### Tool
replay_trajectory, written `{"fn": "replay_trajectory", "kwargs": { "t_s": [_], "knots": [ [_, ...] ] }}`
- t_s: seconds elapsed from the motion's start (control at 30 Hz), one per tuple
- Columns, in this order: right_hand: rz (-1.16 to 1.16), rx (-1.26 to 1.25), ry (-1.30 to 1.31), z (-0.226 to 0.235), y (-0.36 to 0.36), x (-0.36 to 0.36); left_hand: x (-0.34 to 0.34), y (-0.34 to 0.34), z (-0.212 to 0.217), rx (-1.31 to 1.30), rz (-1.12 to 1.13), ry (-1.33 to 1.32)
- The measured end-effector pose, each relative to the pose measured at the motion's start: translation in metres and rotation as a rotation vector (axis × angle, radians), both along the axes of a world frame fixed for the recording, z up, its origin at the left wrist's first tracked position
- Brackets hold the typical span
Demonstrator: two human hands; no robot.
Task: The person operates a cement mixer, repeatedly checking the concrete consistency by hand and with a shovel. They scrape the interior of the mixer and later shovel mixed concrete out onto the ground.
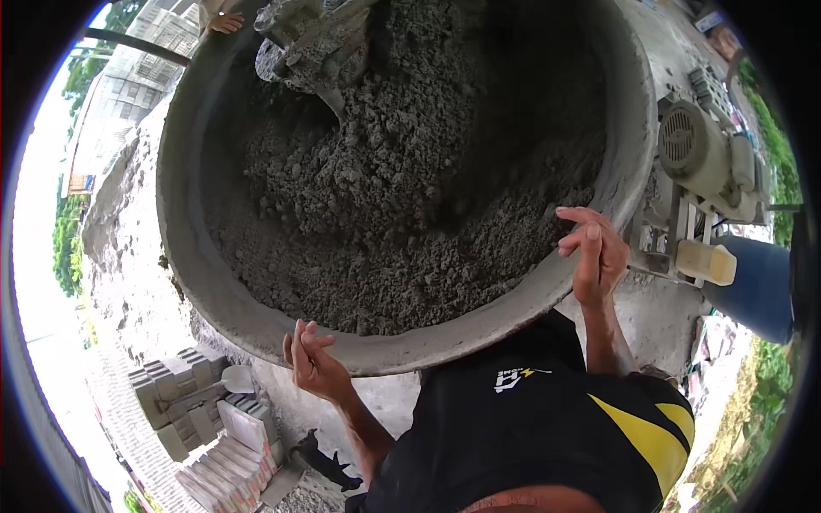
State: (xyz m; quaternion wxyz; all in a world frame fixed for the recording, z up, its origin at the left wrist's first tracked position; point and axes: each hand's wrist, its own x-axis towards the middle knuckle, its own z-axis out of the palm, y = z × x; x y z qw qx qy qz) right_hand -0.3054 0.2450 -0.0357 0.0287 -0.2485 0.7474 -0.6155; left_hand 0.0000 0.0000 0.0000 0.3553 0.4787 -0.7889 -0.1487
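Head-worn fisheye, close, facing-down view.

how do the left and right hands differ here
The left hand is at the lower left of the rim of the pan; the right hand is higher in the picture, at the rim's right. The left hand's fingertips show against the rim, the right hand's against the grey mix. Both are bare, with nothing visibly held.

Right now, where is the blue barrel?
In the head view, the blue barrel is at the right, beside the pale yellow container, below the motor.
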Motion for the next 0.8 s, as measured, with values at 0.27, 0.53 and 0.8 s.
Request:
{"fn": "replay_trajectory", "kwargs": {
  "t_s": [0.27,0.53,0.8],
  "knots": [
    [-0.132,0.12,0.585,0.009,-0.015,-0.03,-0.035,0.003,-0.028,-0.108,0.02,0.064],
    [-0.04,0.115,0.446,0.014,-0.01,-0.026,-0.037,0.0,-0.03,-0.023,0.042,0.129],
    [-0.127,-0.363,0.345,-0.011,-0.001,-0.024,-0.035,0.0,-0.021,0.005,-0.034,-0.163]
  ]
}}
